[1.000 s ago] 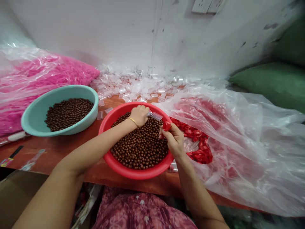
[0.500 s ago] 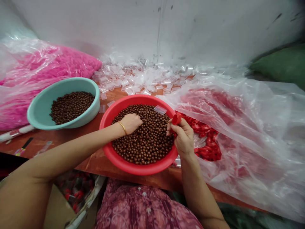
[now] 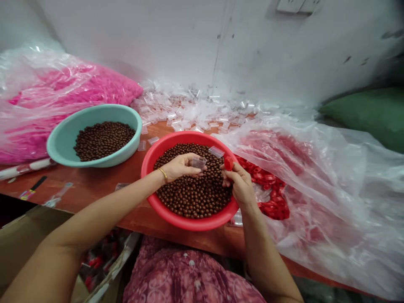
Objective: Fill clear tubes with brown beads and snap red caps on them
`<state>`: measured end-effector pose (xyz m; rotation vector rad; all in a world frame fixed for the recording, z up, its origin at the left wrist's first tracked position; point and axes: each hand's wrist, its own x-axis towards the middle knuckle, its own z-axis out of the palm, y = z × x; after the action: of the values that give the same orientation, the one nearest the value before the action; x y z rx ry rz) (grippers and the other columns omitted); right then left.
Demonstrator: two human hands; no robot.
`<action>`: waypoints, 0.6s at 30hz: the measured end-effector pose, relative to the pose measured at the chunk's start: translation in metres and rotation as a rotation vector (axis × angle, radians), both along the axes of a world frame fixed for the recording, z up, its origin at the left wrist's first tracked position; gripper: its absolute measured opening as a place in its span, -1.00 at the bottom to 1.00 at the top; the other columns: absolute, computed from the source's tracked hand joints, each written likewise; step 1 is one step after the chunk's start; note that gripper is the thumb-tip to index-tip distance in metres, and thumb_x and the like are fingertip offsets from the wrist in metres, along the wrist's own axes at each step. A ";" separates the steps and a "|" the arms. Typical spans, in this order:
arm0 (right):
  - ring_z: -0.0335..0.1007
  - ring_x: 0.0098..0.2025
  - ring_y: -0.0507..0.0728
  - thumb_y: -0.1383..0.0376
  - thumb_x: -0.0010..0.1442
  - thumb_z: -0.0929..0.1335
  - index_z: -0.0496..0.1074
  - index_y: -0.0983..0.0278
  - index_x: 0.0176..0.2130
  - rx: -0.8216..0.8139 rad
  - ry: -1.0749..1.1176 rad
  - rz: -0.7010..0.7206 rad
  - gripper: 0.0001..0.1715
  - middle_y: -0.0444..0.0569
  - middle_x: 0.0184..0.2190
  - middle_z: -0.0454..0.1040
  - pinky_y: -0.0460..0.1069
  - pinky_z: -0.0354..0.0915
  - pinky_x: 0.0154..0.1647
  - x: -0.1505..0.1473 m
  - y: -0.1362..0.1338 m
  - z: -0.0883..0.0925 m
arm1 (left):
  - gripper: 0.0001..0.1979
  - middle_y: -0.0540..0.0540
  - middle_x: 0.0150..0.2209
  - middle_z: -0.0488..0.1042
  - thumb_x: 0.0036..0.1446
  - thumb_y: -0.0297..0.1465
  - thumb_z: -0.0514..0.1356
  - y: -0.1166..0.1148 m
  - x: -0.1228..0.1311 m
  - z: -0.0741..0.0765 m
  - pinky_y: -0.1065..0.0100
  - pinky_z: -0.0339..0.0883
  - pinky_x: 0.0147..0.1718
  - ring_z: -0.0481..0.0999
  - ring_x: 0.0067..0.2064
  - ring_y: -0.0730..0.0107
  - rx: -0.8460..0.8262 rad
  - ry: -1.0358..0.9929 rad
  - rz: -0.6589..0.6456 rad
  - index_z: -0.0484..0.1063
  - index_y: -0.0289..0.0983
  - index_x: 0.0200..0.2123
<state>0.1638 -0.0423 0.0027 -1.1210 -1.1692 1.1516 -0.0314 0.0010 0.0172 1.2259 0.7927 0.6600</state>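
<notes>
Over a red basin [image 3: 192,225] of small brown balls [image 3: 195,198], my left hand [image 3: 180,167] pinches a small clear plastic container [image 3: 199,162]. Something dark shows at the container's far end; I cannot make out how much it holds. My right hand [image 3: 241,182], at the basin's right rim, grips a red cap [image 3: 228,163] between thumb and fingers, a little right of the container and apart from it. Another clear container [image 3: 216,152] lies on the balls near the basin's back rim.
A teal basin [image 3: 54,146] with brown balls stands left, before a bag of pink pieces [image 3: 75,86]. Clear containers [image 3: 189,113] lie scattered along the wall. Red caps [image 3: 274,206] spill from a plastic bag [image 3: 334,185] at right. Below left is a cardboard box [image 3: 34,235].
My left hand has risen from the balls and moved right, and the clear container in it now shows. My right hand still has the red cap. The camera view has shifted slightly.
</notes>
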 end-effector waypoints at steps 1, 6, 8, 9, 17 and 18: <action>0.01 -0.71 -0.09 0.28 -0.07 0.29 0.37 0.26 -0.41 -0.007 0.014 -0.009 -0.86 -0.28 -0.69 0.18 -0.14 0.03 -0.69 0.000 0.001 -0.001 | -0.68 -0.16 -0.21 0.51 -0.05 -0.54 0.19 -0.001 0.000 0.001 0.29 0.39 -0.19 0.50 -0.24 0.44 0.013 0.008 -0.007 0.32 -0.35 -0.15; 0.02 -0.71 -0.09 0.29 -0.11 0.28 0.37 0.26 -0.42 -0.030 0.037 -0.050 -0.85 -0.28 -0.69 0.19 -0.15 0.02 -0.71 0.000 0.003 -0.002 | -0.74 -0.16 -0.15 0.48 0.07 -0.56 0.09 0.002 -0.012 0.009 0.26 0.33 -0.06 0.45 -0.11 0.37 0.622 0.600 -0.028 0.37 -0.33 -0.13; 0.03 -0.70 -0.09 0.30 -0.10 0.28 0.37 0.27 -0.42 -0.035 0.009 -0.039 -0.85 -0.27 -0.68 0.19 -0.15 0.02 -0.70 -0.001 0.002 -0.001 | -0.75 -0.21 -0.15 0.46 0.13 -0.56 0.01 0.004 -0.019 0.012 0.24 0.32 -0.08 0.44 -0.09 0.29 0.900 0.997 -0.073 0.41 -0.33 -0.16; 0.03 -0.69 -0.09 0.30 -0.09 0.28 0.37 0.27 -0.42 -0.031 -0.009 -0.030 -0.85 -0.27 -0.67 0.19 -0.15 0.02 -0.70 -0.001 0.001 0.000 | -0.73 -0.24 -0.16 0.45 0.15 -0.56 -0.03 0.005 -0.020 0.012 0.23 0.34 -0.12 0.44 -0.10 0.25 0.986 1.164 -0.134 0.42 -0.35 -0.19; 0.03 -0.67 -0.09 0.28 -0.05 0.27 0.36 0.26 -0.39 -0.019 -0.043 -0.017 -0.85 -0.26 -0.66 0.20 -0.14 0.00 -0.67 -0.002 -0.001 -0.001 | -0.72 -0.17 -0.22 0.53 0.06 -0.61 0.05 0.002 0.006 -0.005 0.31 0.34 -0.19 0.50 -0.14 0.24 1.013 1.077 -0.543 0.49 -0.29 -0.23; 0.02 -0.67 -0.09 0.28 -0.05 0.27 0.36 0.26 -0.40 -0.021 -0.037 -0.019 -0.85 -0.26 -0.66 0.20 -0.14 0.00 -0.67 -0.002 -0.001 -0.001 | -0.71 -0.14 -0.21 0.53 0.03 -0.61 0.08 0.004 0.005 -0.006 0.32 0.33 -0.17 0.50 -0.13 0.26 0.939 0.992 -0.507 0.49 -0.27 -0.22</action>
<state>0.1619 -0.0436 0.0018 -1.1716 -1.1744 1.1350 -0.0262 0.0046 0.0112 2.5980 0.9163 -0.1043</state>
